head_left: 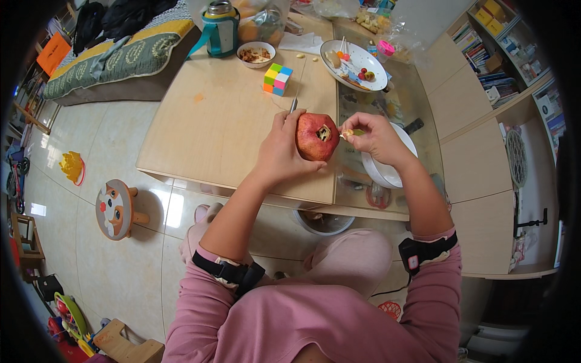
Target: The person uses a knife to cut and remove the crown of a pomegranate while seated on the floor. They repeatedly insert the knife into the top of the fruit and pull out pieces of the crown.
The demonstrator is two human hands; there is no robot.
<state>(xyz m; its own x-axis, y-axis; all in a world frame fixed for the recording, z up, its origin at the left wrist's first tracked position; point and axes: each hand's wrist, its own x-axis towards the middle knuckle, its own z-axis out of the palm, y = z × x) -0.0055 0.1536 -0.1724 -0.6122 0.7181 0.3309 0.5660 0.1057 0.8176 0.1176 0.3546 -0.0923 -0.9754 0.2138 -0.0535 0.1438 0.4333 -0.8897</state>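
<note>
A red pomegranate [310, 144] rests in my left hand [279, 151], fingers wrapped round its left side, its open crown turned up toward me. Behind those fingers the silvery tip of a slim metal object [294, 104] pokes out; the rest of it is hidden, so I cannot tell its kind. My right hand [376, 140] is closed in a pinch on a small yellowish piece [352, 133], close to the fruit's right side. Under my right wrist stands a white bowl [387, 172], partly covered by the hand and forearm.
Beyond the fruit sit a colourful puzzle cube [278, 80], a small bowl [256, 54] of brown scraps, and a white plate [353, 66] with small fruits. A green-banded flask [220, 30] stands at the table's far left. Below the front edge is a waste bin [324, 222].
</note>
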